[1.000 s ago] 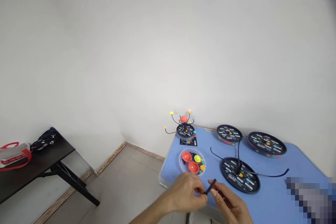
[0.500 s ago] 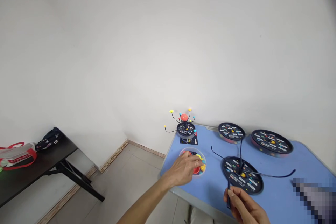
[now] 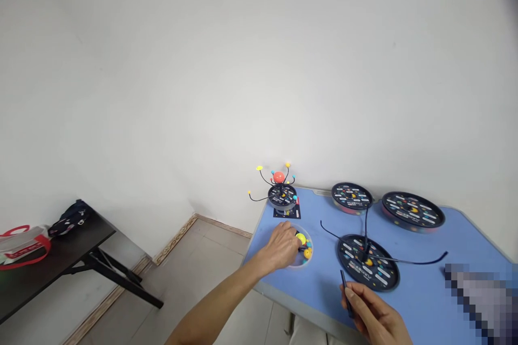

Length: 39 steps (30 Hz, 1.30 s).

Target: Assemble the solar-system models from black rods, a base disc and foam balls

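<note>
left hand (image 3: 280, 246) over clear dish (image 3: 309, 240) | right hand (image 3: 374, 316) pinches black rod (image 3: 344, 283), probably plastic

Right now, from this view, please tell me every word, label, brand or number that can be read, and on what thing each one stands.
No text here is sharp enough to quote.
The back disc, the right disc and the front disc, all round and black: rows of white labels, too small to read.
The black card under the wire-armed model: small print, too small to read.
The clear bag with red handles: red marks, too blurred to read.
</note>
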Each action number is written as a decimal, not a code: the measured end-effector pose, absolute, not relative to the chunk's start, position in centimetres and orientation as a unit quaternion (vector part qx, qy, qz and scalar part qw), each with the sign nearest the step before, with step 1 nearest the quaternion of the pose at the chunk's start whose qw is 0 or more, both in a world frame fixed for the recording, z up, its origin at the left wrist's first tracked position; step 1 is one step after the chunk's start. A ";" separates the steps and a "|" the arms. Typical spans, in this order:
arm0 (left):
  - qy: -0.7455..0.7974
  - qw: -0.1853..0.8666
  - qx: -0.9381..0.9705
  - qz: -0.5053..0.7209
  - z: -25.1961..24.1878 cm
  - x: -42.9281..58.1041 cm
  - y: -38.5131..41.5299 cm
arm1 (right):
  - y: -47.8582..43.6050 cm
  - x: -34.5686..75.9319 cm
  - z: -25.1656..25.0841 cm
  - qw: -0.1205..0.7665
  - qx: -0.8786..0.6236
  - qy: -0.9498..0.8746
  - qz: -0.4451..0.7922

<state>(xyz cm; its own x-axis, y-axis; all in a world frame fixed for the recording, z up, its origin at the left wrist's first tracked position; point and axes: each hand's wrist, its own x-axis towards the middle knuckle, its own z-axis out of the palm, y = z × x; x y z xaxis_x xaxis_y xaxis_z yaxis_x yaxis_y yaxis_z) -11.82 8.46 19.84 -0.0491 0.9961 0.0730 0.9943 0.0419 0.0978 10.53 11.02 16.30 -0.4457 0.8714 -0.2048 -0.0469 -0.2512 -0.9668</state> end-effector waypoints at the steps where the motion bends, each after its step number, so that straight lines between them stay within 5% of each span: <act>1: 0.720 0.012 0.691 0.061 19.7 -11.7 8.7 | 11.1 10.7 16.3 0.338 -0.404 -0.508 0.681; 13: 0.745 0.039 0.638 0.191 22.2 -13.0 6.3 | 11.9 11.0 17.4 0.290 -0.410 -0.452 0.737; 29: 0.731 0.044 0.680 0.036 20.1 -12.1 9.0 | 12.1 10.4 17.6 0.289 -0.404 -0.435 0.751; 39: 0.699 0.157 0.680 0.156 21.3 -13.8 10.3 | 12.5 10.7 17.1 0.316 -0.386 -0.427 0.754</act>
<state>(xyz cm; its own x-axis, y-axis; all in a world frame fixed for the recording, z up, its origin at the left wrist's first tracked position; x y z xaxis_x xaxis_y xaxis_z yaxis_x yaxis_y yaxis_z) -13.84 10.26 21.30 -0.0246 0.9997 -0.0078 0.9019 0.0255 0.4312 10.69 12.50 17.14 -0.5017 0.8066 -0.3125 -0.1463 -0.4352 -0.8884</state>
